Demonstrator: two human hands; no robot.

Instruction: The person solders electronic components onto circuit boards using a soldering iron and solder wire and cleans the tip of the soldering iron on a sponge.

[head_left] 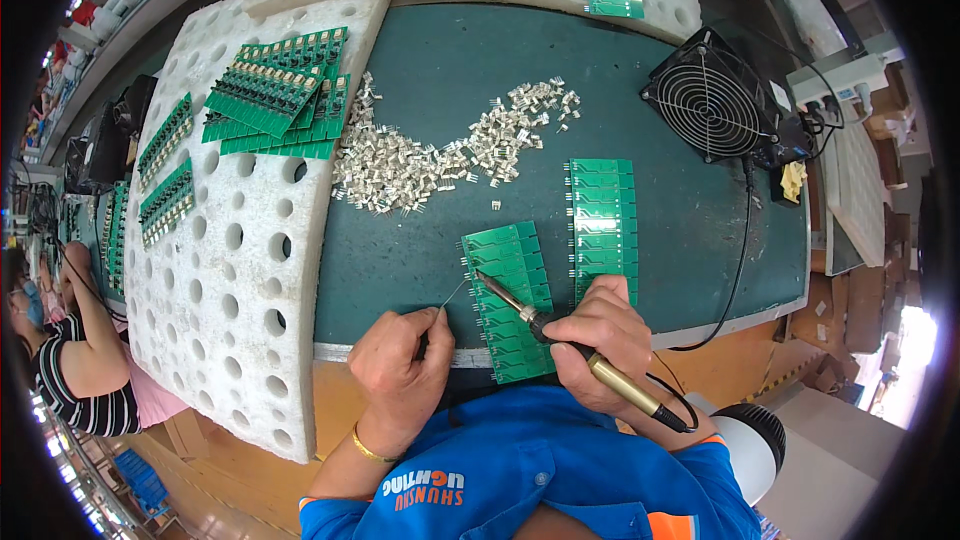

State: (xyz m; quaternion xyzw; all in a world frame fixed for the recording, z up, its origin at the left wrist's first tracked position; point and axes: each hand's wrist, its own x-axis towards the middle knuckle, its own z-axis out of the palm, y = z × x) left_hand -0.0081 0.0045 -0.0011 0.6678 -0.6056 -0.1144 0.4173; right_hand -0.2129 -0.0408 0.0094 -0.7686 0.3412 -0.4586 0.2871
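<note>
My right hand [603, 345] grips a soldering iron [620, 380] with a black and gold handle. Its tip touches or hovers just over the left edge of a green circuit board [515, 325], among pins there. Pinched in my left hand [400, 365] is a thin solder wire [456, 294], whose end reaches that same edge close to the tip. That board lies slightly tilted at the table's near edge. Just right of it rests a second green board strip [602, 205], its lower end partly hidden by my right hand. One small white connector [496, 206] lies above the boards.
A heap of white pin connectors [400, 170] spreads across the green table [450, 50]. To the left, a holed white foam slab [235, 290] carries stacked populated boards [280, 90]. A black fan [708, 100] stands at right, its cord trailing down. Another person [90, 370] sits far left.
</note>
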